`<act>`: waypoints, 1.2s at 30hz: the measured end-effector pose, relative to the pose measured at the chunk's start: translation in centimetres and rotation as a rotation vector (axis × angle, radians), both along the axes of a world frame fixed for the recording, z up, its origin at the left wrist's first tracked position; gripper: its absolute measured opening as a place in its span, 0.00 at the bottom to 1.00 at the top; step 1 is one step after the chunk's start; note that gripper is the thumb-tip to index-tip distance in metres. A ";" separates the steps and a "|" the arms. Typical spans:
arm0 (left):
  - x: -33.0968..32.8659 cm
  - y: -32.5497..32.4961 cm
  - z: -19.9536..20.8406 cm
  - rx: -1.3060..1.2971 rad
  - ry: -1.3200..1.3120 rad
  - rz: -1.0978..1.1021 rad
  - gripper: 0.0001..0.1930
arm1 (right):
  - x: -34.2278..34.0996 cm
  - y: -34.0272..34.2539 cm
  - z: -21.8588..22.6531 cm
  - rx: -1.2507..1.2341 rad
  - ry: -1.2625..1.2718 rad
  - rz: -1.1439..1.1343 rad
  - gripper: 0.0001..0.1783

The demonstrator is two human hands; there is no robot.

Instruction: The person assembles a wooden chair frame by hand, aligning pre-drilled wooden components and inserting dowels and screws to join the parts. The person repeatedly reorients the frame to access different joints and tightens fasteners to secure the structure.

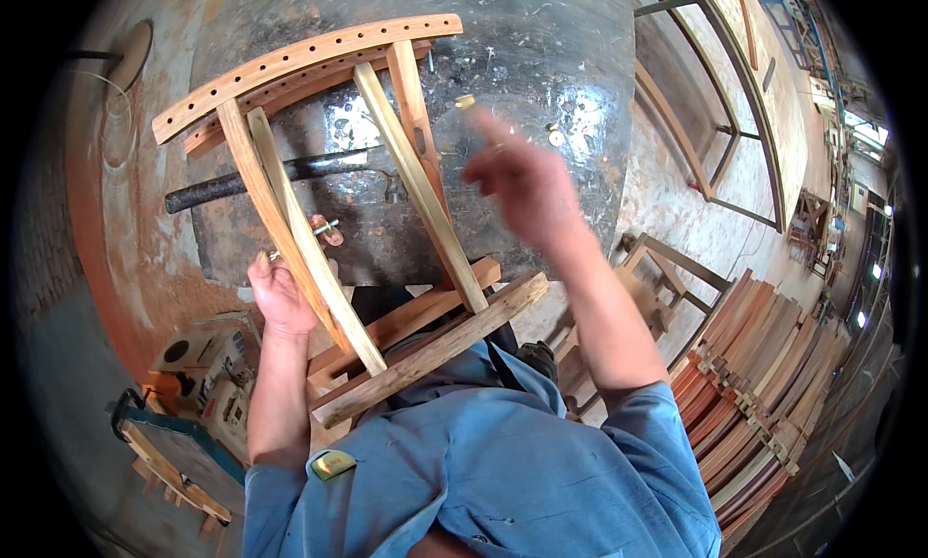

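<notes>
A slatted wooden frame (pixel 416 186), with two crossed pairs of legs and drilled curved rails at its far end, leans from the dark worktable toward my body. My left hand (pixel 282 302) wraps round its left pair of legs. The thumb lies by one end of a metal bolt (pixel 327 227) at those legs, and fingertips show by the other end, between the legs. To the right of the frame my right hand (pixel 530 189) is blurred over the table, index finger stretched forward. A small brass-coloured piece (pixel 465 102) sits at that fingertip; whether it is held cannot be made out.
Under the frame a dark metal bar (pixel 205 193) lies across the worktable (pixel 541 36). Small round metal bits (pixel 555 136) are scattered on the right. Stacked wooden slats (pixel 764 384) stand at the lower right, a cardboard box (pixel 208 379) at the lower left.
</notes>
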State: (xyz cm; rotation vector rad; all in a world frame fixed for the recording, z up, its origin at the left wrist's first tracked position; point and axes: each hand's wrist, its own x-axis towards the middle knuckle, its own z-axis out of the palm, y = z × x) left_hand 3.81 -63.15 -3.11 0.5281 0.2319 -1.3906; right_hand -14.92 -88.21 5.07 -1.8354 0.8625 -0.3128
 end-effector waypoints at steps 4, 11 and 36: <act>0.1 -0.4 0.3 0.046 -0.019 -0.019 0.43 | -5.0 -5.2 -5.7 0.354 0.086 -0.257 0.19; 0.2 -0.2 -0.3 0.036 -0.056 -0.006 0.43 | -3.4 -5.3 -10.2 -0.278 0.576 -0.176 0.14; 0.3 -0.4 -0.2 0.046 -0.086 -0.074 0.47 | 7.8 7.7 -3.5 1.053 0.029 -0.139 0.07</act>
